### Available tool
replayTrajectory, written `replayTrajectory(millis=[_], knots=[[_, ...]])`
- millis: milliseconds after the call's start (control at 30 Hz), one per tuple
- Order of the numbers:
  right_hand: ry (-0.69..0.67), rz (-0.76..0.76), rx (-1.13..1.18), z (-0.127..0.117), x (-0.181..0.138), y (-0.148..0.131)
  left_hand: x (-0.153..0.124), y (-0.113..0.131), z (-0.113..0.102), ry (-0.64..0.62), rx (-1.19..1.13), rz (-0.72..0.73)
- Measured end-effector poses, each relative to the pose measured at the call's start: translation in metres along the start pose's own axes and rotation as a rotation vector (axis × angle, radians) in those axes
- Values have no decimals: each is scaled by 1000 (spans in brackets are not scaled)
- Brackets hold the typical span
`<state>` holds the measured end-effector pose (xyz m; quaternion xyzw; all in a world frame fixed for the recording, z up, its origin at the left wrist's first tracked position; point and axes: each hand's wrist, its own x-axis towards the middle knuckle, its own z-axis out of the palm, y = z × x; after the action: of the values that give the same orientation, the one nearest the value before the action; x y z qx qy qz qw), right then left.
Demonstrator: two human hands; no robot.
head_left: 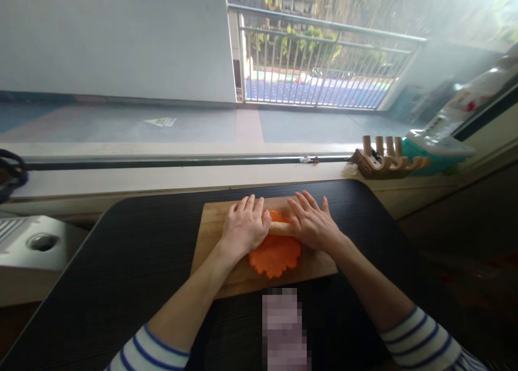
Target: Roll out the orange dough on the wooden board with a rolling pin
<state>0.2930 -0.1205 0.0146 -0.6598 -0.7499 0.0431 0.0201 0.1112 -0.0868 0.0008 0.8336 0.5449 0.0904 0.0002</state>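
Observation:
A pale wooden rolling pin (280, 228) lies across a flattened sheet of orange dough (275, 255), whose edge is ragged. My left hand (245, 224) presses on the pin's left end, palm down, with its fingers stretched forward. On the right end rests my right hand (312, 220), also palm down, its fingers spread and pointing away from me. Both hands hide the ends of the pin. Under the dough is a wooden board (210, 231), set at a slight angle on the dark table (133, 252).
Beyond the table runs a window sill (162, 179). A wooden rack with pegs (384, 163) stands there beside a teal container (439, 150) and a clear plastic bottle (465, 104). A white box (40, 247) is at the left. A pixelated patch covers the area near me.

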Motion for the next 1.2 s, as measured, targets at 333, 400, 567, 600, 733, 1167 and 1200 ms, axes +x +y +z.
replayTrajectory(millis=[333,400,567,600,733,1167,1200], knots=[[-36,-37,76,-3,32,14,5,1,-2,-2,9,-47],[-24,-31,88,-4,36,15,7,0,-1,-5,-8,-52],[37,-3,87,-4,46,16,11,-1,0,4,-16,-70],[39,-3,77,-3,46,16,11,-1,0,-1,-10,-74],[6,-11,58,-1,37,13,8,0,-2,-22,18,-55],[169,-20,-3,13,-17,0,-26,7,-3,78,32,62],[189,-24,-1,14,-21,-1,-29,7,-3,75,31,67]])
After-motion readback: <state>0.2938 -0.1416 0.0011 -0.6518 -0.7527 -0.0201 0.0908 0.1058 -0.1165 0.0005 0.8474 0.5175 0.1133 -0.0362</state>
